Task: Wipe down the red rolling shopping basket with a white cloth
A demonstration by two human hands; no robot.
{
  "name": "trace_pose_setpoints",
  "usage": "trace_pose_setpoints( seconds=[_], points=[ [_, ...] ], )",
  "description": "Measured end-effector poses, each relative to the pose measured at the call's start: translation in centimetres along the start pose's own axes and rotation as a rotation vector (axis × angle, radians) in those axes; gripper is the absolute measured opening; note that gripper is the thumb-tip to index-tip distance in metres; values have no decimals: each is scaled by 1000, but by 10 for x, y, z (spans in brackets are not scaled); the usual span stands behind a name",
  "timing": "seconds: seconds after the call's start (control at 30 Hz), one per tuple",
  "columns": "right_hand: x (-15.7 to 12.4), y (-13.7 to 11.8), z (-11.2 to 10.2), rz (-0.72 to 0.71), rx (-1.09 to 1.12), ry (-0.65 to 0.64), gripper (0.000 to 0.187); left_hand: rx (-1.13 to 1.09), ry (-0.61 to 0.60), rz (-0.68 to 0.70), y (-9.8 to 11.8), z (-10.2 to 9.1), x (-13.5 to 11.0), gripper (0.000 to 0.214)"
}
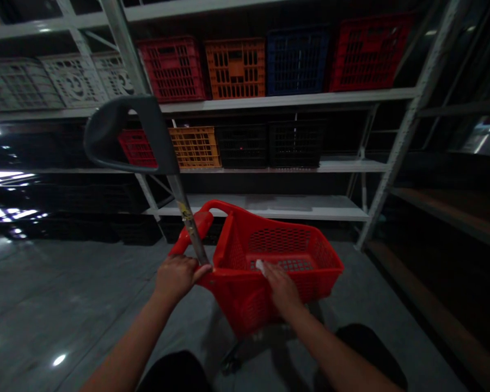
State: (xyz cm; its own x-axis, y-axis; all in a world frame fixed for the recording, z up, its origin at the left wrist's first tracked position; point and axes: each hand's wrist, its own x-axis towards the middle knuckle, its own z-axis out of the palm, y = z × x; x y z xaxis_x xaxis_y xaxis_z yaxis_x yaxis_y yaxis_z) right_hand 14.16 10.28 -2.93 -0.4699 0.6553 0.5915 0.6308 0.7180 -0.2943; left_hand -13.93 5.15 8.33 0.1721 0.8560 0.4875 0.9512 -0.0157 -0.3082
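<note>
Basket [315, 260] sits at lower centre, just ahead of both hands; left hand [178, 276] clenches the foot of its pole [188, 218], which slants toward upper left; right hand [283, 289] rests on the near rim, touching a white scrap [260, 265]; whether it grips, I cannot tell.

The left hand [177, 276] is wrapped around the metal pole [188, 218] at the near left corner of the red basket [310, 256], and the pole goes up to a big grey handle [122, 133]. The right hand [283, 288] lies on the basket's near edge, its fingertips at a small white thing [260, 266]. Behind, a red crate [172, 68], an orange crate [236, 66] and a blue crate [296, 60] sit side by side on a grey shelf [269, 99]
</note>
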Motion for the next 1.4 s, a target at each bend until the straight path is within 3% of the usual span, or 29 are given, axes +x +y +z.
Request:
trace_pose_setpoints(
  seconds=[0.1, 0.2, 0.27, 0.47, 0.53, 0.6, 0.7, 0.8, 0.97, 1.07, 1.17, 1.3, 1.4],
  points=[
    [-29, 48, -10, 119, -145, 54, 65, 13, 5, -2, 1, -1, 1, 56],
    [-34, 56, -4, 188, -165, 135, 64, 36, 20, -20, 5, -1, 4, 57],
    [-19, 33, 9, 172, -89, 159, 62, 38, 17, -48, 9, -1, 8, 59],
    [61, -77, 45, 5, 119, 97, 53, 54, 10, -117, 7, 2, 18, 63],
    [74, -95, 47, -22, 116, 78, 50, 57, 9, -109, 3, 5, 20, 63],
    [74, -95, 43, -57, 95, 57, 52, 57, 3, -99, -3, 7, 20, 63],
    [53, -66, 33, -71, 41, 33, 56, 49, -19, -94, -11, 10, 20, 63],
    [14, -11, 17, 11, -69, 35, 58, 44, -20, -98, -16, 12, 21, 63],
    [-52, 103, -33, 289, -280, 76, 59, 35, -25, -80, -19, 14, 24, 63],
    [-64, 143, -48, 452, -319, 129, 57, 42, -39, -70, -19, 14, 26, 63],
    [-53, 139, -31, 466, -277, 213, 57, 67, -50, -88, -18, 13, 28, 62],
    [-35, 106, -1, 264, -220, 218, 61, 69, -78, -93, -20, 13, 29, 63],
    [-42, 106, -10, 222, -233, 151, 64, 56, -88, -81, -23, 14, 28, 63]
  ],
)
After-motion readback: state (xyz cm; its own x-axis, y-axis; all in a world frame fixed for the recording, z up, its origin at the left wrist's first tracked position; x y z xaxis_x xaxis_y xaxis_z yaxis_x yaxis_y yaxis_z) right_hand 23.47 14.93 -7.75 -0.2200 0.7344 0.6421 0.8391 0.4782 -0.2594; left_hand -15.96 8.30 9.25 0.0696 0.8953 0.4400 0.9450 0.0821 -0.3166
